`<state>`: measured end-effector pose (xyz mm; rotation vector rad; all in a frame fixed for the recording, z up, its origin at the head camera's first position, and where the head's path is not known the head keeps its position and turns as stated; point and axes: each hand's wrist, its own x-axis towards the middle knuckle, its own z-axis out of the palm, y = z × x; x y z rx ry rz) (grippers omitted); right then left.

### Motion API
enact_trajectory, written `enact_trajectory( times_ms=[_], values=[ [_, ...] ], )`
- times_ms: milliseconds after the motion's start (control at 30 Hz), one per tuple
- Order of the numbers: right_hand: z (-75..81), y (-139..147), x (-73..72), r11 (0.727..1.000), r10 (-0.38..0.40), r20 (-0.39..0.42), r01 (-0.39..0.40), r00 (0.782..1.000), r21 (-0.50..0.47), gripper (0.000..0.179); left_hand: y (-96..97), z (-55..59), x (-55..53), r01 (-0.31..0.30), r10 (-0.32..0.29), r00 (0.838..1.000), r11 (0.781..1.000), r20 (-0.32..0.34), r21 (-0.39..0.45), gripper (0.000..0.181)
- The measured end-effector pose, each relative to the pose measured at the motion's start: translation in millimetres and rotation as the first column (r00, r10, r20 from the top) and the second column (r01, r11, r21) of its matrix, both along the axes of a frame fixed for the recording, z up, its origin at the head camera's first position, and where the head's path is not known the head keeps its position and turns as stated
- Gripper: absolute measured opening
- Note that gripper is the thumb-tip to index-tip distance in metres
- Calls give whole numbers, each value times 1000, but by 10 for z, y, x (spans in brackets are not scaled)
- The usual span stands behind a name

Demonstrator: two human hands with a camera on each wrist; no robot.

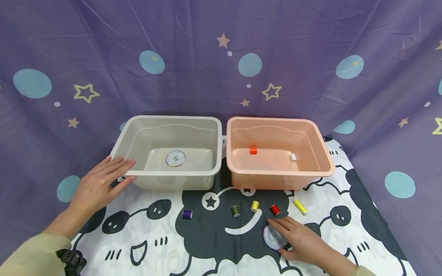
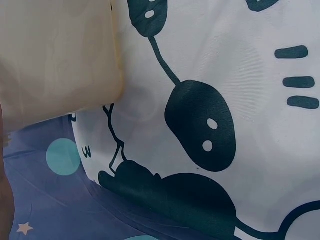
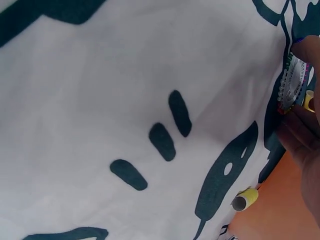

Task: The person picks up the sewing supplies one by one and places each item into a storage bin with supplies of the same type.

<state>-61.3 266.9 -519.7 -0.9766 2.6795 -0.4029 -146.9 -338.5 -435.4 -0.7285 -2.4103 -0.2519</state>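
The right hand point(image 1: 302, 241) lies on the desk point(image 1: 145, 245), which is covered by a white cloth with black cartoon shapes. Its fingers are bent around a round pin wheel point(image 1: 272, 237), with the thumb at the near edge and the fingertips at the far edge, so it grips the wheel, which lies flat on the cloth. In the right wrist view the pin wheel point(image 3: 292, 85) shows only at the edge, beside the fingers. The left hand point(image 1: 100, 184) rests with straight, relaxed fingers on the front left corner of the grey tub point(image 1: 214, 126) and holds nothing. A second pin wheel point(image 1: 175, 158) lies on the bottom of this tub. Just beside it on the right stands the orange tub point(image 1: 328, 161), with an orange spool point(image 1: 253, 150) and a white spool point(image 1: 293, 157) inside. In front of the tubs a row of thread spools lies on the cloth: purple point(image 1: 187, 214), dark green point(image 1: 236, 211), yellow point(image 1: 254, 206), red point(image 1: 275, 209) and a longer yellow one point(image 1: 300, 206). The red spool is near the fingertips of the right hand.
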Motion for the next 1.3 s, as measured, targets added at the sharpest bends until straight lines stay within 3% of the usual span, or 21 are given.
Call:
enact_trajectory(
  times_ms=[300,833,1300],
  values=[
    [-44,16,-14,1000,-5,12,5,1000,8,75,-6,6,0,4,-4,1000,1000,-5,1,78],
    [-70,48,-10,998,-12,-35,10,999,-57,69,-6,3,-4,-2,2,1000,1000,-7,6,77],
    [52,30,-49,994,-60,-94,51,994,-94,69,1,-3,-1,-8,8,1000,1000,7,8,78]
  ],
)
